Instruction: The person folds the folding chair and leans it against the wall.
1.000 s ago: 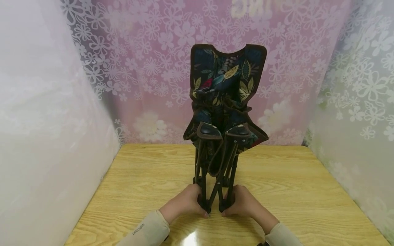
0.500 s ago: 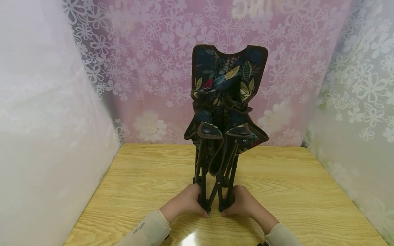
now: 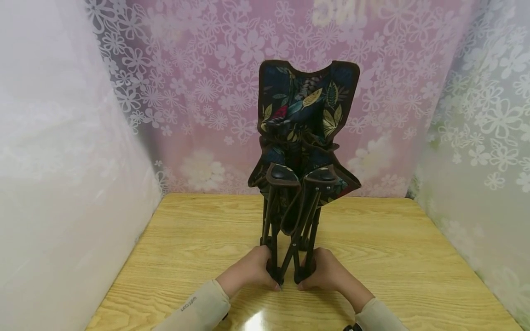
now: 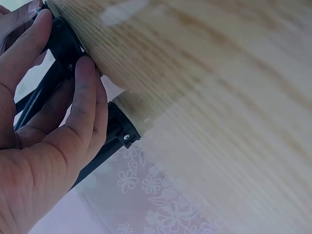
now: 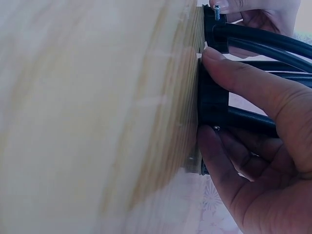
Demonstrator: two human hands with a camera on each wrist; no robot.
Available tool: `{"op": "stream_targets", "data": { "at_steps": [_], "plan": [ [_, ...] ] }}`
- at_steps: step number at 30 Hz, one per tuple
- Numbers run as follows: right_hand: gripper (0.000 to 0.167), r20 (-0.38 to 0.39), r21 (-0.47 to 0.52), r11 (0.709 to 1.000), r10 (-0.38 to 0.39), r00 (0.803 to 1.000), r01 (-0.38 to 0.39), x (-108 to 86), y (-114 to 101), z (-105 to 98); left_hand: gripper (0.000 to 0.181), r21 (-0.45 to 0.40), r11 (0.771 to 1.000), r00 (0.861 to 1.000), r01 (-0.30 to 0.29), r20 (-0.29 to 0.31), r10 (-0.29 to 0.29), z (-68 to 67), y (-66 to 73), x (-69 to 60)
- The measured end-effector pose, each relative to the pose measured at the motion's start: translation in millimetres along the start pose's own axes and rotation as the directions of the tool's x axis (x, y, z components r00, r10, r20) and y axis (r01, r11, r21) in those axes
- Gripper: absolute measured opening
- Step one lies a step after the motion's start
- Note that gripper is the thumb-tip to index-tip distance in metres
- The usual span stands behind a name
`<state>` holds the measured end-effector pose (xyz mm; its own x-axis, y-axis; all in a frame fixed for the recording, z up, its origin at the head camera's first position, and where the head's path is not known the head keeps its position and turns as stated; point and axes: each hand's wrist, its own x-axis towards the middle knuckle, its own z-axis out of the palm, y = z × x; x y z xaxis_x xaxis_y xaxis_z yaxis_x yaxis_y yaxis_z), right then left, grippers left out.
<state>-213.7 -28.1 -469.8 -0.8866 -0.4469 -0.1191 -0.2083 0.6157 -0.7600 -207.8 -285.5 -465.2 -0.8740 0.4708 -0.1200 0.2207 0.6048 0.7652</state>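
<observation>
A folding chair (image 3: 310,103) with dark leaf-print fabric and brown edging stands upright on the table, its black tube legs drawn close together. My left hand (image 3: 252,270) pinches the left front plastic foot (image 4: 63,44) between thumb and fingers. The right front foot (image 5: 213,102) is gripped the same way by my right hand (image 3: 327,271). In the right wrist view a small screw (image 5: 217,12) sticks out by the left hand's thumb. A rear foot (image 4: 126,131), with a screw head in it, shows beyond the left hand in the left wrist view.
The wood-grain table (image 3: 190,239) extends around the chair on every side. A pink flowered curtain (image 3: 198,92) hangs close behind it. White sheeting (image 3: 62,161) borders the left side, and a pale flowered sheet (image 3: 480,174) the right.
Both hands keep their hold on the front feet. The chair shows no clear movement beyond a very slight shift of the view.
</observation>
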Motion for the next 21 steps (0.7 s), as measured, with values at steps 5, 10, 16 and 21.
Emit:
{"op": "stream_targets", "data": {
  "at_steps": [5,10,16,21],
  "plan": [
    [0.039,0.002,-0.012,1.0,-0.007,1.0,0.007,0.3,0.9,0.0,0.039,-0.012,1.0,1.0,-0.003,-0.005,0.003,0.2,0.3,-0.2],
    [0.039,0.008,-0.018,1.0,-0.012,1.0,0.013,0.1,0.7,0.1,0.04,-0.013,1.0,1.0,-0.004,-0.003,0.004,0.6,-1.1,-0.5],
    [0.038,0.002,-0.024,1.0,-0.013,1.0,0.013,2.2,1.1,0.9,0.04,-0.028,1.0,1.0,0.009,-0.001,-0.009,0.1,-4.9,1.4],
    [0.038,-0.016,-0.04,0.999,-0.016,1.0,0.016,5.3,2.7,2.0,0.038,-0.023,1.0,1.0,0.0,-0.001,0.0,-1.6,-5.9,4.1]
  ]
}}
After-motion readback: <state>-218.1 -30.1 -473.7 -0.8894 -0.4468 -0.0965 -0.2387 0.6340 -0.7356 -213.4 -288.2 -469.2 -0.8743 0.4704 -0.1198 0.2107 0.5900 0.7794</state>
